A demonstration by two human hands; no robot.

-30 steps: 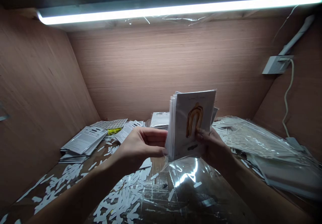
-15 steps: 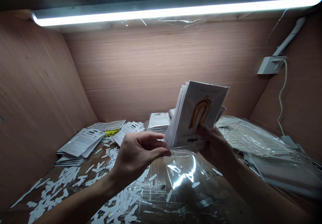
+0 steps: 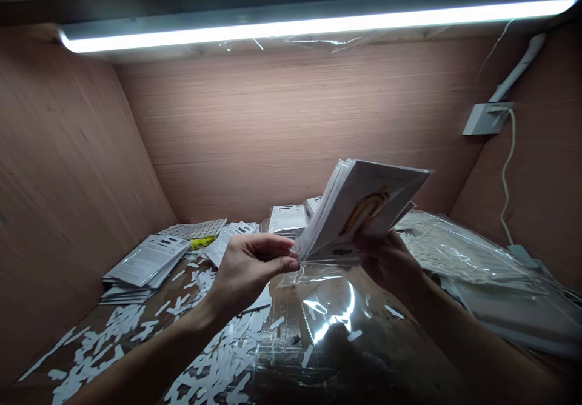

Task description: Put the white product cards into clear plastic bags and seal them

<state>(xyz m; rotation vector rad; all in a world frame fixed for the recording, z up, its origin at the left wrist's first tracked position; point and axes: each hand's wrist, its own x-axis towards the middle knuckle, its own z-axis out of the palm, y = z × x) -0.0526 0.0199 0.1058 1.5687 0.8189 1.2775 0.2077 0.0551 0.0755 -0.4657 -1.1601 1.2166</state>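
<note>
On a brown bench (image 3: 150, 326), my right hand (image 3: 388, 265) clamps a tilted stack of white cards (image 3: 373, 205), my left hand (image 3: 250, 271) pinching a clear plastic bag (image 3: 321, 308); a slip could spill them.

The left hand (image 3: 249, 273) and right hand (image 3: 386, 264) are bare and slim, with long fingers; the left thumb shows a short, trimmed nail. The left forearm (image 3: 145, 356) and right forearm (image 3: 482, 347) are bare too, running out past the bottom edge of the view. The right hand lies in shadow, so its nails are hard to make out.
</note>
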